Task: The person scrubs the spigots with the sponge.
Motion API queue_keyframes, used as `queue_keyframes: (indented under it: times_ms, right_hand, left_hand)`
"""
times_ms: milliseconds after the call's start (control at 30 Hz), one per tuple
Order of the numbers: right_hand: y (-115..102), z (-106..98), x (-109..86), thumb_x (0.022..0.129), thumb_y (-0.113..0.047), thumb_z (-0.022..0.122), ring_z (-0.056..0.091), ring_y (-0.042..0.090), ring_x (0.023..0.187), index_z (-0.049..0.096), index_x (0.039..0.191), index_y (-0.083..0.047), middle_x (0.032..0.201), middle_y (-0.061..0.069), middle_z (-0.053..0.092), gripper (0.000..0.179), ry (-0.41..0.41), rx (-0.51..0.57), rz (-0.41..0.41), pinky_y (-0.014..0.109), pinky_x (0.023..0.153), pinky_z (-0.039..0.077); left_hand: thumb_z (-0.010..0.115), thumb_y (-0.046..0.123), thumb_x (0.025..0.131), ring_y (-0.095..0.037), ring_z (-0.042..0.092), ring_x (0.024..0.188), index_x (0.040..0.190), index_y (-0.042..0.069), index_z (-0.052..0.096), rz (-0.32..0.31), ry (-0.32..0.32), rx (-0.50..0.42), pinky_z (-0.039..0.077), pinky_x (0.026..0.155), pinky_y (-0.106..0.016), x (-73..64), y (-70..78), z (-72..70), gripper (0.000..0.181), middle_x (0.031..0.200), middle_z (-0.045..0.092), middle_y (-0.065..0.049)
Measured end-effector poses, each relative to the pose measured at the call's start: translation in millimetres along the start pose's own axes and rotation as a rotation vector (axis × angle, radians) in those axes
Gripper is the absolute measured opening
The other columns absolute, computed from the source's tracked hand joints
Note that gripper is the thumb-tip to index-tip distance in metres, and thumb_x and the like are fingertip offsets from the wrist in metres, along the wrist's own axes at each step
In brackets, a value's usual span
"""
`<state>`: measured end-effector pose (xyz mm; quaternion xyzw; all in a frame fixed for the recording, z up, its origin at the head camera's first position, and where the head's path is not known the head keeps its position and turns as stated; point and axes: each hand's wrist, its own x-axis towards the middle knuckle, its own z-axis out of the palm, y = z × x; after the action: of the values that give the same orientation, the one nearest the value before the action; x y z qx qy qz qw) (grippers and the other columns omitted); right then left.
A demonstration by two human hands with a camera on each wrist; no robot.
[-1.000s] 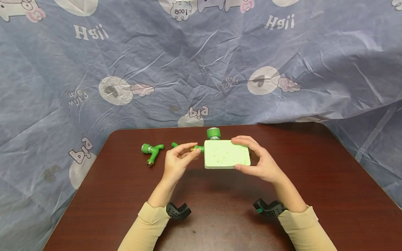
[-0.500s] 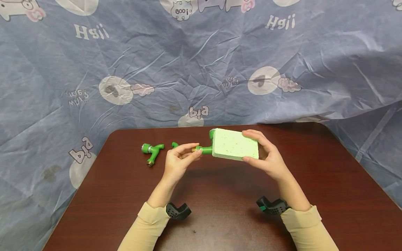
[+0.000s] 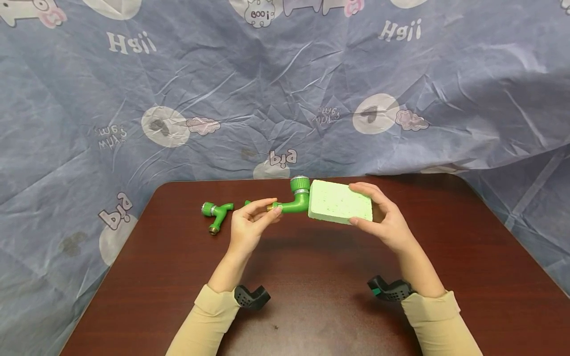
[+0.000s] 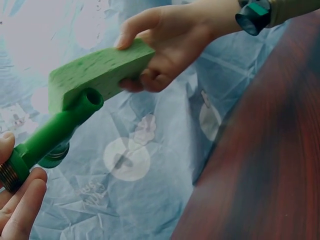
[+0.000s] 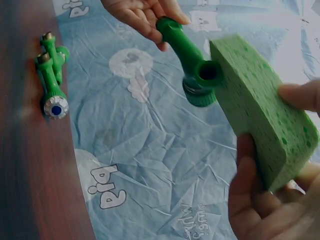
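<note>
My left hand [image 3: 247,230] pinches a green tap [image 3: 294,203] by its brass threaded end, above the table. The tap's ribbed knob points up in the head view, and its open spout shows in the right wrist view. A light green sponge block [image 3: 340,201] is gripped by its right end in my right hand [image 3: 385,222], thumb on one face and fingers on the other. In the left wrist view the sponge [image 4: 102,72] lies against the tap's body [image 4: 55,132] near the spout, seemingly touching it.
Another green tap [image 3: 218,215] lies on the dark red-brown table [image 3: 311,296] at left. A further one is mostly hidden behind my left hand; its body [image 5: 50,80] shows in the right wrist view. A blue-grey printed cloth [image 3: 285,99] hangs behind the table.
The sponge has moved right and slightly up, from in front of the tap to its right side. The knob and body are uncovered. My left hand has shifted slightly left, still holding the tap.
</note>
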<state>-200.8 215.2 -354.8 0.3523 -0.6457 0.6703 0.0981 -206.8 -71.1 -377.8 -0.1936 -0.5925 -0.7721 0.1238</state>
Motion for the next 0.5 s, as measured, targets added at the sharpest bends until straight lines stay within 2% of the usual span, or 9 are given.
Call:
queue_keyframes:
  times_ms: [167, 300, 500]
  right_hand:
    - [-2.0, -3.6, -1.5, 0.068, 0.027, 0.06, 0.047, 0.021, 0.108, 0.044, 0.128, 0.014, 0.131, 0.018, 0.041, 0.063, -0.105, -0.043, -0.046, 0.021, 0.077, 0.049]
    - [-2.9, 0.5, -0.8, 0.065, 0.028, 0.062, 0.043, 0.025, 0.114, 0.045, 0.127, 0.014, 0.13, 0.022, 0.041, 0.066, -0.171, -0.063, -0.092, 0.023, 0.08, 0.047]
    - [-2.6, 13.6, 0.9, 0.063, 0.024, 0.069, 0.043, 0.027, 0.116, 0.048, 0.126, 0.012, 0.127, 0.025, 0.041, 0.067, -0.217, -0.119, -0.11, 0.024, 0.081, 0.048]
  left_hand:
    - [0.069, -0.007, 0.08, -0.024, 0.069, 0.072, 0.107, -0.017, 0.061, 0.009, 0.038, -0.015, 0.056, 0.07, -0.045, 1.7, 0.9, -3.6, 0.029, 0.088, 0.069, -0.007]
    - [0.069, -0.007, 0.08, -0.02, 0.069, 0.071, 0.107, -0.017, 0.061, 0.006, 0.041, -0.015, 0.057, 0.07, -0.044, 1.7, 1.0, -3.3, 0.029, 0.087, 0.069, -0.008]
    - [0.067, -0.007, 0.081, -0.018, 0.069, 0.071, 0.107, -0.018, 0.06, 0.002, 0.032, 0.003, 0.058, 0.069, -0.037, 1.3, -0.1, -1.4, 0.029, 0.082, 0.07, -0.003]
